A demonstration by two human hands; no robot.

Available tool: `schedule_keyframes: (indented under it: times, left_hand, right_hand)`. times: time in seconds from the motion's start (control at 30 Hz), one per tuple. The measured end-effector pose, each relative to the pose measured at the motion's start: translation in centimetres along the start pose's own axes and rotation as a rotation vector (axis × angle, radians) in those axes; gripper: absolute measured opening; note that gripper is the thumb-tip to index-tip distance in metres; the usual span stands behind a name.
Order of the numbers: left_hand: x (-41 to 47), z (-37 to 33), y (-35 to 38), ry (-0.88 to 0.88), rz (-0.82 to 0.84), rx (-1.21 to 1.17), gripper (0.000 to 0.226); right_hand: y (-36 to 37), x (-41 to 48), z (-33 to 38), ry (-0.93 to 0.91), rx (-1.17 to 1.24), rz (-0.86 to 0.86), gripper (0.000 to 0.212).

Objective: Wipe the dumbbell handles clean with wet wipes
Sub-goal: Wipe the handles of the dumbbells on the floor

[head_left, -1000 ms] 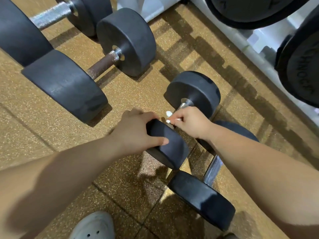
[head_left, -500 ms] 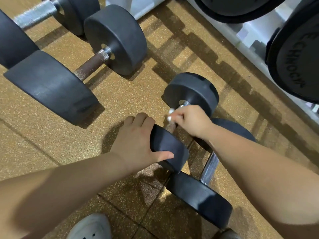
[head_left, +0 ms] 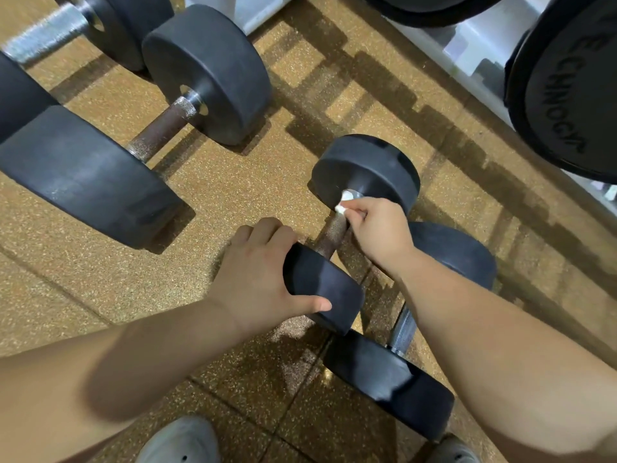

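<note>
A small black dumbbell (head_left: 367, 168) lies on the speckled tan floor (head_left: 233, 195) in front of the person, one head close to them and the other farther off to the right. The left hand (head_left: 257, 279) grips the near head (head_left: 322, 289), fingers curled over its far side and thumb stretched along the rim on the person's side. The right hand (head_left: 380, 228) is bunched small, its fingertips pinching a wadded white wet wipe (head_left: 344, 202) against the far end of the brown knurled handle (head_left: 334, 233), right where the bar meets the far head (only a scrap of the wipe shows past the fingers). The stretch of handle between the two hands is uncovered.

Just to the right a second dumbbell (head_left: 390, 385) with a grey steel handle lies roughly parallel, partly hidden under the right forearm. Its near head sits close against the near head of the first, though I cannot tell whether they touch. Farther left lies a larger dumbbell (head_left: 207, 75) with a rust-brown handle, and beyond it another one (head_left: 43, 38) with a bright silver bar. At the upper right, big black weights (head_left: 567, 78) sit on a pale rack, one with raised lettering. Two light grey shoes (head_left: 180, 442) poke in at the bottom edge.
</note>
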State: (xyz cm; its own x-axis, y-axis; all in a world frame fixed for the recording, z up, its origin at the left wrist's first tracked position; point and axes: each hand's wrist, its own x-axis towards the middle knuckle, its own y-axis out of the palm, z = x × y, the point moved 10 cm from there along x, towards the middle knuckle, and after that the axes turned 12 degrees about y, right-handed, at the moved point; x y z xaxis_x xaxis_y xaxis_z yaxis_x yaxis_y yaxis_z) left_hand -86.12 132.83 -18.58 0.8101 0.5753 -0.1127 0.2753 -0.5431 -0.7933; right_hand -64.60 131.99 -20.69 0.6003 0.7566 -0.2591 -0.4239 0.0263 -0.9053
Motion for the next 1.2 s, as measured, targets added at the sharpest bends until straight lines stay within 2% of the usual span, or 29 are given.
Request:
schedule_keyframes:
  times: [0.03, 0.13, 0.17, 0.2, 0.27, 0.33, 0.43, 0.53, 0.6, 0.7, 0.77, 0.83, 0.9, 0.97, 1.07, 1.1, 1.2]
  left_hand:
    - [0.0, -0.1, 0.0, 0.003, -0.005, 0.003, 0.096]
    - [0.0, -0.3, 0.1, 0.014, -0.014, 0.011, 0.096]
    - [0.1, -0.3, 0.0, 0.012, -0.011, 0.015, 0.097]
    - [0.1, -0.3, 0.0, 0.011, -0.009, 0.017, 0.097]
    - [-0.1, -0.4, 0.0, 0.013, -0.001, 0.02, 0.095]
    - [-0.2, -0.7, 0.0, 0.008, 0.017, 0.055, 0.093]
    - [-0.1, -1.4, -1.3, 0.024, -0.037, 0.15, 0.09]
    - [0.0, -4.5, -0.9, 0.239, -0.045, 0.236, 0.091]
    - [-0.3, -5.2, 0.7, 0.295, 0.021, 0.243, 0.092]
    - [-0.3, -3.7, 1.6, 0.273, 0.073, 0.277, 0.094]
    - [0.1, -2.9, 1.4, 0.27, 0.072, 0.271, 0.095]
    - [0.4, -2.7, 1.0, 0.3, 0.018, 0.234, 0.094]
    - [0.6, -2.1, 0.4, 0.326, -0.065, 0.145, 0.091]
    - [0.8, -0.6, 0.2, 0.317, -0.05, 0.096, 0.088]
    - [0.8, 1.4, -0.3, 0.267, 0.017, 0.079, 0.086]
    - [0.7, 1.8, -0.7, 0.247, 0.006, 0.077, 0.084]
    - [0.6, 2.3, -2.1, 0.169, -0.091, 0.101, 0.078]
  right_hand:
    - [0.7, -0.4, 0.6, -0.023, 0.004, 0.043, 0.021]
    - [4.7, -2.8, 3.2, -0.274, -0.147, 0.322, 0.018]
    - [4.9, -2.7, 3.3, -0.275, -0.184, 0.358, 0.017]
    - [4.4, -1.7, 2.9, -0.232, -0.2, 0.335, 0.018]
    - [2.1, 0.5, 1.7, -0.124, -0.17, 0.161, 0.018]
    - [0.8, 0.8, 0.6, -0.035, -0.036, 0.049, 0.018]
    - [2.4, -1.7, 1.0, -0.069, 0.124, 0.173, 0.016]
    - [3.7, -3.7, 0.8, -0.133, 0.118, 0.264, 0.012]
    - [2.8, -3.0, 0.4, -0.1, 0.201, 0.191, 0.011]
    - [1.0, -1.3, -1.1, 0.127, 0.354, 0.034, 0.014]
    - [1.0, -1.3, -1.6, 0.201, 0.399, 0.021, 0.012]
    - [1.8, -2.4, -0.6, 0.107, 0.344, 0.071, 0.006]
    - [3.0, -3.5, 0.4, 0.009, 0.281, 0.13, 0.012]
    - [3.2, -2.8, 0.7, -0.02, 0.276, 0.095, 0.013]
    - [2.5, -0.6, 0.5, 0.005, 0.311, -0.007, 0.003]
    - [2.3, -0.3, 0.6, -0.007, 0.309, -0.033, 0.007]
    - [2.9, -1.5, 2.4, -0.185, 0.308, 0.017, 0.013]
